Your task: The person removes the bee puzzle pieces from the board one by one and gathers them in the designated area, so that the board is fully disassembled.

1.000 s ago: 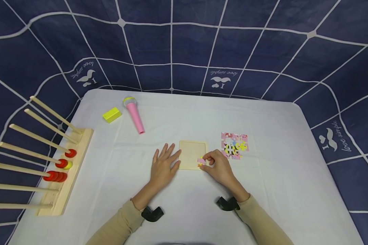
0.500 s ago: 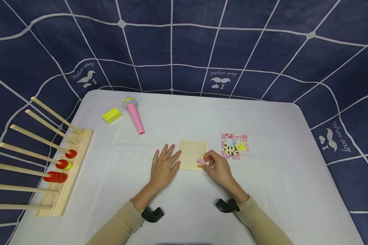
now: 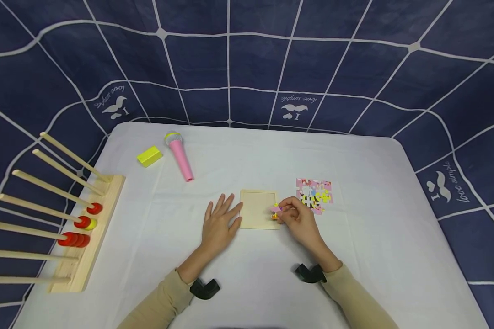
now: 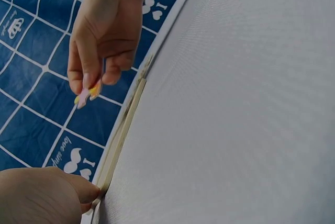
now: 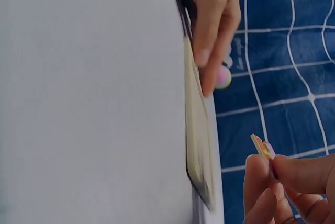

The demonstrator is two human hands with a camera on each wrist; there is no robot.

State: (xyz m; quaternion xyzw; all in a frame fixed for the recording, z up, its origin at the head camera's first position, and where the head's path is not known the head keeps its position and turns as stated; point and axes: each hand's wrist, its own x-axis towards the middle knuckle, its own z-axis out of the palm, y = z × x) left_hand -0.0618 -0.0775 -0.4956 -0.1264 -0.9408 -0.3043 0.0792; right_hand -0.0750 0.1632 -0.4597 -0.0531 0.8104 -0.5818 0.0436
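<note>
My right hand (image 3: 302, 221) pinches a small pink and yellow jigsaw piece (image 3: 275, 210) between thumb and finger. In the right wrist view the piece (image 5: 263, 146) stands on edge, above the table surface. Below it lies a shallow square wooden puzzle tray (image 3: 257, 223) with a raised rim and a bare inside. My left hand (image 3: 219, 226) lies flat with fingers spread, its fingertips at the tray's left edge. Right of the tray, several joined jigsaw pieces (image 3: 314, 189) form a pink, yellow and black picture, partly behind my right hand.
A pink toy microphone (image 3: 182, 160) and a yellow block (image 3: 150, 156) lie at the back left. A wooden peg rack (image 3: 103, 228) with long pegs and several red rings (image 3: 68, 239) stands along the left edge. A blue gridded cloth (image 3: 255, 59) hangs behind the white table.
My right hand has lifted the jigsaw piece from the tray's lower right corner, moving slightly up and to the right. The piece is tilted now. My left hand has stayed in place.
</note>
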